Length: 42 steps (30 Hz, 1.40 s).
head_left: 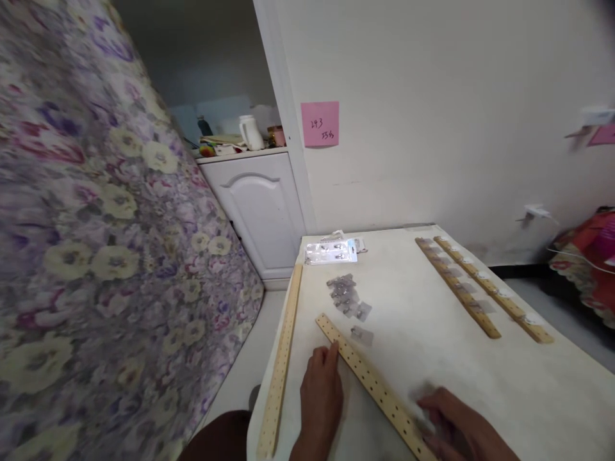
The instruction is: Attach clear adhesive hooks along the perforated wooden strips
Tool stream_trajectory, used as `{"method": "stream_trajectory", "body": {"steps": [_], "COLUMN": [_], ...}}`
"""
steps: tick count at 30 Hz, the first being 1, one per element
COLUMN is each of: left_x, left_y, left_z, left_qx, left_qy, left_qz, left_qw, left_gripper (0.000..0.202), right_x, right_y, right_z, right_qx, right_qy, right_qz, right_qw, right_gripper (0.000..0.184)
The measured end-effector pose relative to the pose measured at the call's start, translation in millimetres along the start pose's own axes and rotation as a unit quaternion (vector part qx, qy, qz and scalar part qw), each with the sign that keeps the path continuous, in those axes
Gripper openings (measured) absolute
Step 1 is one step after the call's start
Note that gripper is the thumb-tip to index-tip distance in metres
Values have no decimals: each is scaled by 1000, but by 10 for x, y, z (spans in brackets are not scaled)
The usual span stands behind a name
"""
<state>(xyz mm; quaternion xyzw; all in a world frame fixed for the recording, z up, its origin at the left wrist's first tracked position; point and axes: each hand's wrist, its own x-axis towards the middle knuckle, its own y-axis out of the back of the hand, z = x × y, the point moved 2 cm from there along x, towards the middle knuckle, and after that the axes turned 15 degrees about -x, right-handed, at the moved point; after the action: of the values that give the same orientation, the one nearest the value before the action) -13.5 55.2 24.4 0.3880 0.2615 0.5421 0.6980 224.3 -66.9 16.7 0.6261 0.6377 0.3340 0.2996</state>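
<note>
The right hand (459, 419) overhangs a pale table (398, 301) by a wall (413, 128).

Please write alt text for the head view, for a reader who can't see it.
A left hand touches a perforated wooden strip on a pale table, with the right hand, blurred, by its near end. Small clear pieces lie near its far end; two wooden bars bearing similar pieces lie at right.

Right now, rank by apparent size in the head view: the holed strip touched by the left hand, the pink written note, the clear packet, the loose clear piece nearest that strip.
1. Holed strip
2. Pink note and clear packet: too close to rank; note taller, packet wider
3. Loose clear piece
</note>
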Motion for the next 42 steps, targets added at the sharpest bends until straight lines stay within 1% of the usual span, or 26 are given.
{"method": "stream_trajectory", "body": {"steps": [1, 3, 6, 7, 9, 11, 16, 20, 23, 26, 29, 31, 33, 35, 38, 42], "left_x": [4, 10, 18, 21, 27, 33, 58, 86, 101, 133, 197, 247, 292, 324, 343, 339], "left_y": [4, 13, 12, 8, -4, -16, -50, -60, -30, 14, 40, 40, 28, 10, -8, 11], "left_z": [4, 12, 2, -9, -36, -60, -119, -147, -139, -136, -178, -233, -292, -339, -370, -347], "left_qx": [0, -2, -14, -18, -25, -32, -61, -114, -177, -243, -277, -277, -266, -254, -246, -236], "left_qy": [4, 8, 10, 11, 13, 10, 13, 22, 23, 12, 3, 4, 8, 8, 7, 7], "left_qz": [0, 3, 6, 4, 2, 7, 30, 63, 97, 124, 145, 169, 193, 205, 200, 174], "left_qw": [1000, 1000, 1000, 1000, 1000, 999, 998, 991, 979, 962, 950, 946, 944, 945, 948, 956], "left_gripper": [56, 57, 56, 56, 55, 53, 51, 44, 39, 36, 32, 31, 31, 31, 31, 33], "right_x": [177, 571, 1113, 1243, 1408, 1460, 1405, 1381, 1404, 1509, 1714, 1870, 2004, 2092, 2144, 2154], "right_y": [37, 45, -78, -134, -230, -292, -342, -358, -331, -306, -376, -480, -596, -698, -796, -829], "right_z": [-32, -77, -123, -145, -194, -239, -254, -215, -225, -328, -523, -649, -722, -742, -721, -699], "right_qx": [-3, -17, -54, -68, -94, -105, -87, -56, 27, 167, 273, 299, 283, 237, 180, 152], "right_qy": [2, 2, -16, -20, -28, -33, -51, -59, -56, -52, -48, -39, -31, -18, 5, 18], "right_qz": [-5, 15, 45, 46, 47, 52, 89, 72, 79, 81, 34, 8, 19, 58, 107, 125], "right_qw": [1000, 1000, 997, 996, 994, 993, 991, 994, 995, 981, 960, 953, 958, 970, 978, 980], "right_gripper": [19, 18, 16, 18, 21, 21, 20, 16, 12, 18, 24, 23, 22, 23, 27, 29]}}
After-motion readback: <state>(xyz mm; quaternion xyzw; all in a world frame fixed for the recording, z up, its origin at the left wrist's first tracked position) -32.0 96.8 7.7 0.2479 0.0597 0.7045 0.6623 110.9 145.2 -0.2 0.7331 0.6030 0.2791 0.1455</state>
